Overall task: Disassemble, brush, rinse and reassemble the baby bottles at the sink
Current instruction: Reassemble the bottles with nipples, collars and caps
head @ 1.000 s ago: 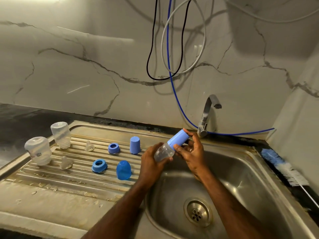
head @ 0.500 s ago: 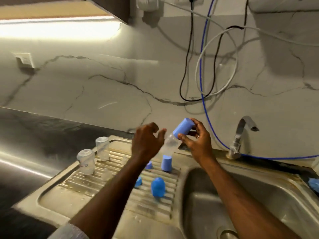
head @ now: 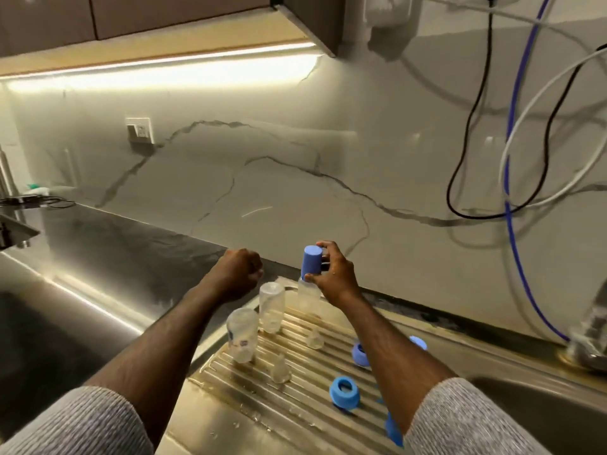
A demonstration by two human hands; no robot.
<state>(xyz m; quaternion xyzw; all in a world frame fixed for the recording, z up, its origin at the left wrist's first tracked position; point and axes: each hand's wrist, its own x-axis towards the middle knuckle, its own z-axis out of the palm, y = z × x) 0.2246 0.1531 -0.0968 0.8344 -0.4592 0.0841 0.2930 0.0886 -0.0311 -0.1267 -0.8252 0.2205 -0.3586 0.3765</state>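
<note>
My right hand (head: 335, 277) grips the blue cap (head: 311, 260) of an assembled baby bottle (head: 308, 295), which stands upright at the far edge of the ribbed steel drainboard (head: 295, 399). My left hand (head: 238, 269) hovers over the dark counter to its left, curled into a fist and holding nothing. Two clear bottle bodies (head: 272, 307) (head: 242, 334) stand upside down on the drainboard. Two clear teats (head: 314, 339) (head: 281, 369) and blue collar rings (head: 344, 392) (head: 360, 354) lie nearby; another blue piece (head: 393, 430) peeks out from behind my right forearm.
The sink basin (head: 538, 412) lies at the lower right, with the tap (head: 591, 336) blurred at the right edge. Black, white and blue cables (head: 509, 178) hang down the marble wall. The dark counter (head: 108, 257) stretches left; wall cabinets hang above.
My left hand let go of the bottle and closed into a fist. My right hand carried the bottle from over the basin leftward and stood it upright on the drainboard. The view swung left.
</note>
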